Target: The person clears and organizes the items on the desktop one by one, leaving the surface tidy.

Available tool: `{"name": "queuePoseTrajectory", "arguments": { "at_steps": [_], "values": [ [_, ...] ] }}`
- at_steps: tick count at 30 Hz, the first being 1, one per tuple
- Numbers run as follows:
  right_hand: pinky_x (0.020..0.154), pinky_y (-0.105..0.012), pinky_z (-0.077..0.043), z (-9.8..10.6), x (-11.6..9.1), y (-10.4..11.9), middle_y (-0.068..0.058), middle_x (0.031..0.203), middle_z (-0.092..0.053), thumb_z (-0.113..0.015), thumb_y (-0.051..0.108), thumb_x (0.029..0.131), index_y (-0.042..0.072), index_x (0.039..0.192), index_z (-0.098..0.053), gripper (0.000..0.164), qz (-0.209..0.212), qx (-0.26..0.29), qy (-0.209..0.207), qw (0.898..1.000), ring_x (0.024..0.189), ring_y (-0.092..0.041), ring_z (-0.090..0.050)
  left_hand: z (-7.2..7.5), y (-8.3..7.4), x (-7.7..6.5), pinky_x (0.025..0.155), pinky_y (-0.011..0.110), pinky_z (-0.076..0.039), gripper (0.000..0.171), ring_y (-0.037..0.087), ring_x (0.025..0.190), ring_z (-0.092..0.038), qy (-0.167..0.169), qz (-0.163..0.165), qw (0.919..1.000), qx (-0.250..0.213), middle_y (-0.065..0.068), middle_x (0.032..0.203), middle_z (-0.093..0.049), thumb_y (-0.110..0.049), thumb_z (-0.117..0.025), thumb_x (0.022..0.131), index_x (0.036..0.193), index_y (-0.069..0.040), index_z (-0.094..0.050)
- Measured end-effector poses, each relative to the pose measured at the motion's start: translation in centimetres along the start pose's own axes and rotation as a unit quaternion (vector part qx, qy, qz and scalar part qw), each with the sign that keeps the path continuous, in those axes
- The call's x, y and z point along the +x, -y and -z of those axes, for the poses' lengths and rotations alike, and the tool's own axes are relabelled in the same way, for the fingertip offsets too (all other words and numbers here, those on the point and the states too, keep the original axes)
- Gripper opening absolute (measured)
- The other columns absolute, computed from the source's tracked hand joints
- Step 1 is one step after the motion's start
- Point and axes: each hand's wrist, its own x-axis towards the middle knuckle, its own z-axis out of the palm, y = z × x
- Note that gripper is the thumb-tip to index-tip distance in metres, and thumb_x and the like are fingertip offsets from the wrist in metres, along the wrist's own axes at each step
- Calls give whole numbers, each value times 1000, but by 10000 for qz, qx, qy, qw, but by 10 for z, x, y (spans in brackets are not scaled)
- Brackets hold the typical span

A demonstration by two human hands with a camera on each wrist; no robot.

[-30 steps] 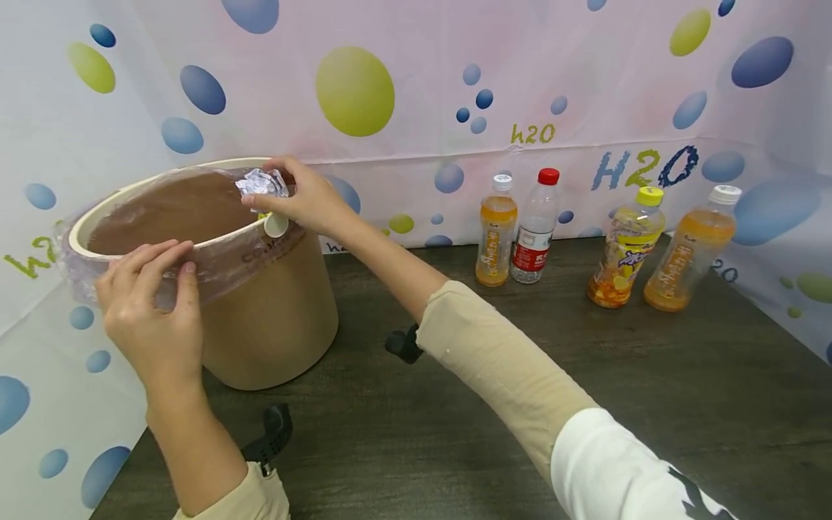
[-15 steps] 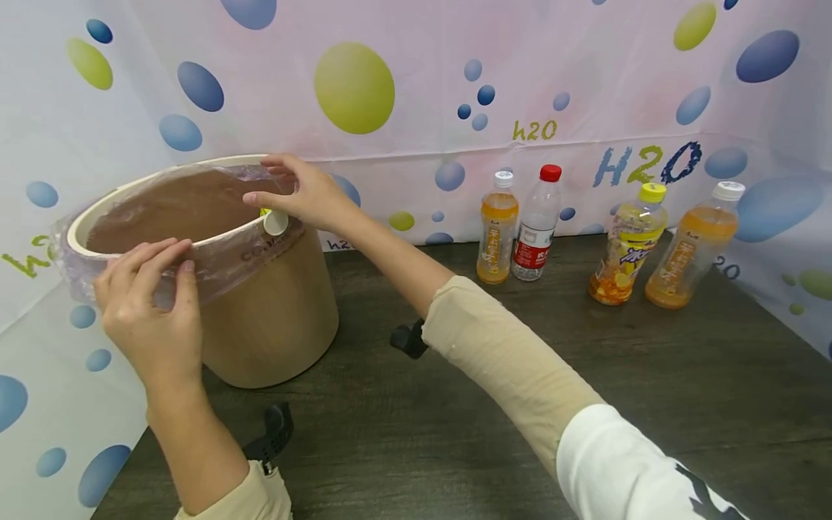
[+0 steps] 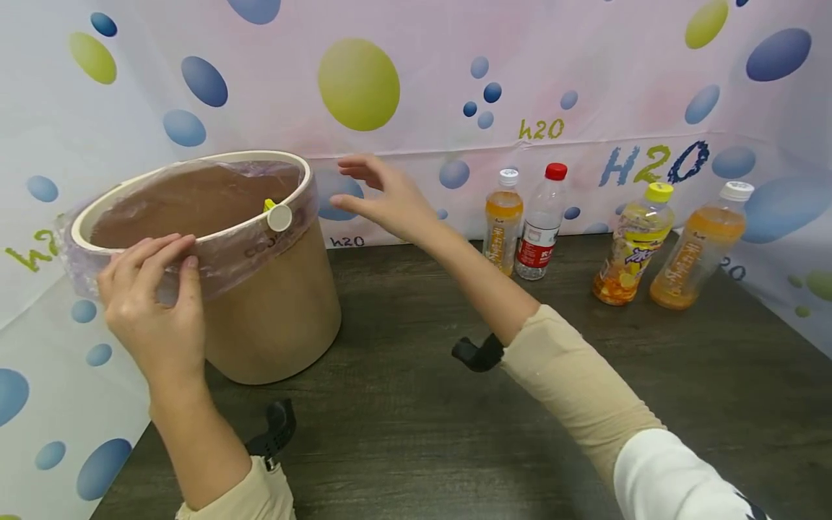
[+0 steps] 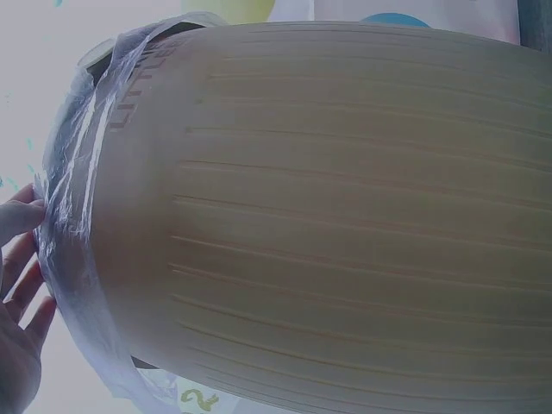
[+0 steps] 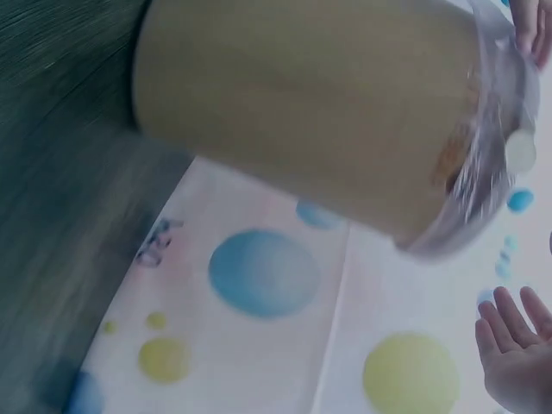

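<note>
A tan trash bin (image 3: 273, 318) with a pale rim stands on the left, a thin plastic bag (image 3: 237, 263) folded over its edge. My left hand (image 3: 152, 296) rests at the bin's near rim, fingertips on the rim and thumb against the bag outside. In the left wrist view, its fingers (image 4: 21, 246) touch the bag. My right hand (image 3: 390, 198) is in the air right of the bin, fingers spread and holding nothing; the right wrist view shows its palm. A round white knob (image 3: 279, 217) sits on the rim beside a small yellow piece (image 3: 269, 205). The bin's bottom is hidden.
Bottles stand at the back right: a slim orange-drink bottle (image 3: 503, 213), a red-capped bottle (image 3: 541, 231), a yellow-capped bottle (image 3: 635, 249) and a larger orange-drink bottle (image 3: 700, 245). They share the dark table (image 3: 403, 419) with the bin. A patterned cloth (image 3: 416, 79) hangs behind.
My right hand let go of a crumpled ball of foil over the bin; the foil is out of sight now. That hand then moved right, away from the rim. My left hand stayed put.
</note>
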Motion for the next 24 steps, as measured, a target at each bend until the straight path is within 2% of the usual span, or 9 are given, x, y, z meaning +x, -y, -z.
{"name": "queuePoseTrajectory", "arguments": {
  "at_steps": [3,7,12,18,24],
  "values": [
    [96,-16,-30,24,-26,-13,-4,128,-52,-67,21,84,7,130,-47,52,84,-79,-291,9995,117,-5,-44,0,0,0,99,31,-28,11,26,103,-52,27,2,10000,26,15,95,-67,1,-65,81,89,3,-72],
    [98,-23,-32,58,-61,-27,-8,127,-53,-68,14,84,3,130,-47,51,-113,-159,-684,9975,118,-13,-45,0,-3,1,99,31,-28,11,27,103,-53,35,-11,10000,43,16,94,-67,2,-64,81,89,4,-71],
    [99,-32,-35,100,-104,-48,-11,128,-52,-67,13,84,4,130,-47,51,-524,-673,-1253,9884,119,-20,-45,0,-6,2,100,31,-27,11,27,102,-53,38,-15,10000,59,16,94,-67,1,-65,81,89,4,-71],
    [98,-32,-35,139,-149,-61,-11,128,-51,-66,16,85,5,131,-47,52,-931,-1462,-2124,9617,117,-22,-47,0,-7,0,100,30,-27,11,27,102,-53,87,17,9999,104,16,95,-67,1,-64,81,90,4,-71],
    [100,-28,-32,172,-175,-70,-7,132,-49,-63,26,87,12,133,-46,51,-1598,-1977,-2987,9198,120,-18,-44,0,-5,1,99,30,-28,11,27,101,-53,20,-14,10000,91,17,94,-66,1,-64,81,89,4,-71]
  ]
}}
